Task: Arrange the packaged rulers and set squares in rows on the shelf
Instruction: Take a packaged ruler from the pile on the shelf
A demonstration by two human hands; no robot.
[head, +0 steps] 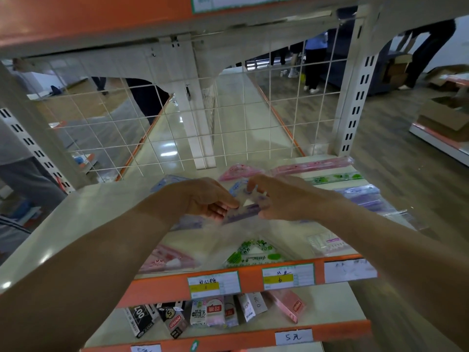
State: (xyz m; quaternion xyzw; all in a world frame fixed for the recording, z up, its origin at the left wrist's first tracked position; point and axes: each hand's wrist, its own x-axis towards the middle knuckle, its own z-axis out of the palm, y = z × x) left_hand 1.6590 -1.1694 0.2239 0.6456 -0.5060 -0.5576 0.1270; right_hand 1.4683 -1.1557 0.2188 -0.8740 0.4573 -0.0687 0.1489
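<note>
Head view: left hand (203, 199) and right hand (281, 199) pinch purple set square (245, 210); rulers (335, 178) rowed at 2 o'clock; green set square (253, 252), 6 o'clock, looks unplaced.

Both arms reach forward; left hand (203, 199) and right hand (281, 199), close together, pinch one packet (245, 209)
</note>
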